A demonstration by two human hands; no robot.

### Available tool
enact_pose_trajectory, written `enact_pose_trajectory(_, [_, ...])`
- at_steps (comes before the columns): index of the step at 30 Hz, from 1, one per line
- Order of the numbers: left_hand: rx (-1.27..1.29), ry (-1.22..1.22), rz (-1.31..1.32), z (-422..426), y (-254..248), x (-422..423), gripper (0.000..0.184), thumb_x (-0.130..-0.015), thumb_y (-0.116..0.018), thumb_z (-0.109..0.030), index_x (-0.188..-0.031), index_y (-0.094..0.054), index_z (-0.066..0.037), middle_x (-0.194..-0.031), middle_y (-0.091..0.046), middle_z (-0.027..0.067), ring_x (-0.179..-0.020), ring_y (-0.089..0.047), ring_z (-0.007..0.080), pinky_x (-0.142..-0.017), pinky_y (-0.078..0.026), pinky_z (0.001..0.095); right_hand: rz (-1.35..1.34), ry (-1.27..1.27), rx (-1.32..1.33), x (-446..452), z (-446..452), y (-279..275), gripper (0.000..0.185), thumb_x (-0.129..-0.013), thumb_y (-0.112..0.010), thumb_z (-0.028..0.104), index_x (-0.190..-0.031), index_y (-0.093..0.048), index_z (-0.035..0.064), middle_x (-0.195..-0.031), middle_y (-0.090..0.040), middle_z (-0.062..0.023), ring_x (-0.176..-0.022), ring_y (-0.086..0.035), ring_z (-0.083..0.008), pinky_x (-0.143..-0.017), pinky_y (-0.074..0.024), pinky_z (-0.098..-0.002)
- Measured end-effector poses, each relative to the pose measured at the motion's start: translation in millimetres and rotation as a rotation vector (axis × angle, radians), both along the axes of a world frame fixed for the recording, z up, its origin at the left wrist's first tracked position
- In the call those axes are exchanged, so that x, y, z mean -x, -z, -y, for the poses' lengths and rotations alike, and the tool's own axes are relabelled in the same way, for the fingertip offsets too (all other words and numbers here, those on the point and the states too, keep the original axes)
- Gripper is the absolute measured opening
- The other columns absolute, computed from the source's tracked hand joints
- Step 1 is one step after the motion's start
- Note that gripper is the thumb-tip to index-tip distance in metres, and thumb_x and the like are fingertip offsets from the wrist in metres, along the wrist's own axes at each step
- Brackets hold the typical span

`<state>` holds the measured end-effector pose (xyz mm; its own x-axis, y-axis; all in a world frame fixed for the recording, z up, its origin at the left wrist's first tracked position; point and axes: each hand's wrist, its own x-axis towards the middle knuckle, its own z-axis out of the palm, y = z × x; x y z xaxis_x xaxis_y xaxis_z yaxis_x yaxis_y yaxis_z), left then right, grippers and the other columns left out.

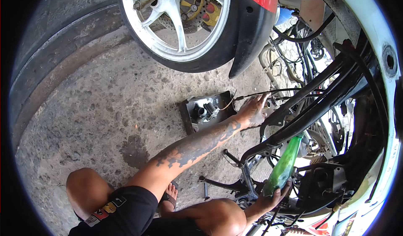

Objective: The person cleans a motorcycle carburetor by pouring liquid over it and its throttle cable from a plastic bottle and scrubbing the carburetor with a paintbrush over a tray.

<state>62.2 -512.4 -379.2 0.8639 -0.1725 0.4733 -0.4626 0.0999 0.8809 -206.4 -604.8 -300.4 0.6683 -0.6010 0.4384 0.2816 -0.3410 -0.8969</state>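
My left hand [253, 111] reaches forward with bent fingers at a thin black cable [289, 90] beside the motorcycle frame [312, 103]; its fingertips are partly hidden. My right hand [270, 200] is wrapped round the lower part of a green bottle [284, 166]. The bottle is tilted, and its neck points up and away among the frame tubes. What lies at its mouth is hard to make out. Near my left wrist, a dark open tray [222, 99] on the ground holds metal parts [205, 111].
A white front wheel [181, 24] with a black tyre and red-and-black fender stands at the top. A concrete step [46, 64] runs along the left. A bolt-like metal piece [206, 191] lies near my foot [169, 196]. Hoses and tubes crowd the right side.
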Motion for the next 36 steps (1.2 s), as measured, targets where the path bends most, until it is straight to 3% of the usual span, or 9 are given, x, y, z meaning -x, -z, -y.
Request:
enact_pose_trajectory(4, [0.132,0.328,-0.378,1.2,-11.0,-17.6,0.082,-0.065,-0.068,-0.021,-0.137,-0.030,-0.011,-0.116,-0.055,0.0237,-0.109,-0.055,0.0321,-0.094,-0.042,0.0375,0.023,0.050,-0.031,1.5,-5.8,-13.8,0.065,-0.071,-0.070,0.034,-0.123,-0.044,0.0041,-0.116,-0.045,-0.0116,-0.096,-0.053,-0.0246,-0.063,-0.0506,-0.0329])
enact_pose_trajectory(8, [0.474,0.791,-0.467,-18.7,-9.0,-27.0,0.031,-0.085,-0.058,-0.020,-0.111,-0.051,-0.005,-0.078,-0.054,0.0023,-0.063,-0.051,0.0058,-0.055,-0.044,0.0214,0.027,0.001,-0.022,8.4,22.4,-20.7,0.052,-0.078,-0.067,0.032,-0.118,-0.047,0.0057,-0.111,-0.049,-0.0102,-0.092,-0.054,-0.0221,-0.063,-0.0501,-0.0311])
enact_pose_trajectory(10, [0.452,0.852,-0.574,-49.9,-8.5,-25.7,0.027,-0.090,-0.054,-0.032,-0.099,-0.054,-0.006,-0.064,-0.048,-0.0009,-0.047,-0.044,0.0058,-0.042,-0.038,0.0205,0.002,0.031,0.088,3.5,33.4,-28.9,0.045,-0.082,-0.065,0.032,-0.116,-0.049,0.0072,-0.110,-0.052,-0.0094,-0.093,-0.055,-0.0206,-0.061,-0.0497,-0.0286])
enact_pose_trajectory(13, [0.443,0.954,-0.809,-69.8,-2.7,-36.1,0.038,-0.094,-0.046,-0.044,-0.088,-0.055,-0.008,-0.056,-0.049,0.0010,-0.037,-0.038,0.0075,-0.032,-0.030,0.0219,-0.030,0.041,0.243,-14.3,34.2,-61.6,0.055,-0.073,-0.075,0.035,-0.109,-0.049,0.0036,-0.107,-0.051,-0.0080,-0.099,-0.051,-0.0206,-0.084,-0.0432,-0.0345])
enact_pose_trajectory(17, [0.366,0.929,-0.757,-75.8,-14.4,-27.9,0.040,-0.096,-0.038,-0.044,-0.087,-0.053,-0.008,-0.064,-0.060,0.0070,-0.043,-0.055,0.0133,-0.032,-0.037,0.0228,0.025,0.031,0.505,-55.5,6.8,-105.6,0.054,-0.069,-0.078,0.033,-0.105,-0.053,0.0027,-0.109,-0.052,-0.0071,-0.104,-0.047,-0.0206,-0.095,-0.0333,-0.0363])
enact_pose_trajectory(19, [0.388,0.944,-0.759,-82.2,-22.0,-14.4,0.041,-0.096,-0.035,-0.040,-0.102,-0.053,-0.004,-0.088,-0.065,0.0146,-0.062,-0.067,0.0243,-0.039,-0.047,0.0249,-0.003,0.055,0.620,-71.5,7.9,-122.5,0.050,-0.068,-0.078,0.030,-0.103,-0.054,0.0026,-0.106,-0.053,-0.0069,-0.102,-0.047,-0.0202,-0.094,-0.0333,-0.0353])
enact_pose_trajectory(26, [0.558,0.929,-0.793,-84.3,-32.3,3.9,0.041,-0.095,-0.040,-0.037,-0.109,-0.052,-0.001,-0.089,-0.063,0.0148,-0.063,-0.068,0.0266,-0.039,-0.048,0.0250,-0.037,0.047,0.986,-114.0,-25.5,-134.2,0.045,-0.074,-0.071,0.013,-0.113,-0.052,0.0019,-0.113,-0.052,-0.0085,-0.104,-0.047,-0.0203,-0.093,-0.0374,-0.0338])
enact_pose_trajectory(31, [0.699,0.889,-0.892,-70.5,-26.9,6.1,0.037,-0.094,-0.043,-0.038,-0.099,-0.053,-0.003,-0.079,-0.059,0.0093,-0.057,-0.066,0.0233,-0.040,-0.049,0.0290,0.320,-0.067,0.316,-142.4,-9.5,-76.7,0.071,-0.078,-0.072,0.015,-0.135,-0.033,0.0000,-0.123,-0.049,-0.0137,-0.108,-0.050,-0.0237,-0.097,-0.0368,-0.0364])
enact_pose_trajectory(36, [0.665,0.850,-0.840,-82.1,-38.6,17.0,0.033,-0.092,-0.048,-0.034,-0.107,-0.052,-0.004,-0.083,-0.060,0.0101,-0.064,-0.067,0.0217,-0.040,-0.048,0.0275,0.192,-0.239,0.181,-149.0,-14.3,-87.3,0.063,-0.083,-0.068,0.014,-0.133,-0.033,-0.0037,-0.124,-0.049,-0.0175,-0.108,-0.053,-0.0254,-0.098,-0.0398,-0.0389])
